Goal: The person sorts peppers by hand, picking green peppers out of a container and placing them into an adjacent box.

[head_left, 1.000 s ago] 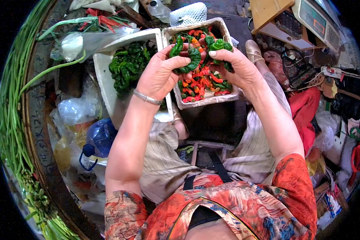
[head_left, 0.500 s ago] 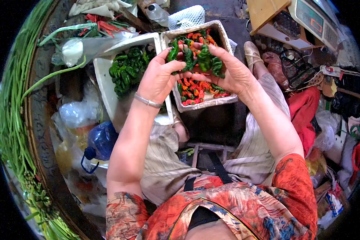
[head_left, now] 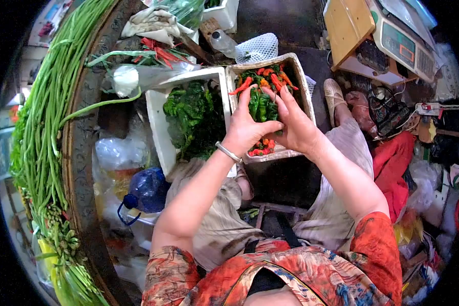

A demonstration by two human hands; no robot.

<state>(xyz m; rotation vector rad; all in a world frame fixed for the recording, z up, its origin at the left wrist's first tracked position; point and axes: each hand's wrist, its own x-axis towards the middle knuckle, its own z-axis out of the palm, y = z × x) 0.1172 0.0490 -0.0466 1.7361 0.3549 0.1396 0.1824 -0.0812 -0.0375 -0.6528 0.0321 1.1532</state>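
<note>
Over the right-hand white foam box (head_left: 306, 109), my left hand (head_left: 247, 130) and my right hand (head_left: 297, 125) cup a bunch of green peppers (head_left: 262, 106) between them. Fingers of both hands curve round the bunch from either side, and the thumbs sit low near each other. Red and orange peppers (head_left: 261, 148) lie in the box beneath and behind my hands. To the left, a second white foam box (head_left: 159, 127) holds dark green peppers (head_left: 188, 115). My hands hide part of the right box's contents.
Long green beans (head_left: 51, 137) lie along the left edge. A blue jug (head_left: 149, 189) stands left of my legs. Behind the boxes are a clear bottle (head_left: 223, 43) and white foam netting (head_left: 257, 48). A scale (head_left: 400, 43) is at the upper right.
My hands have come together, and the green peppers once split between them are now in one bunch. The view has shifted, so the boxes appear lower and further right.
</note>
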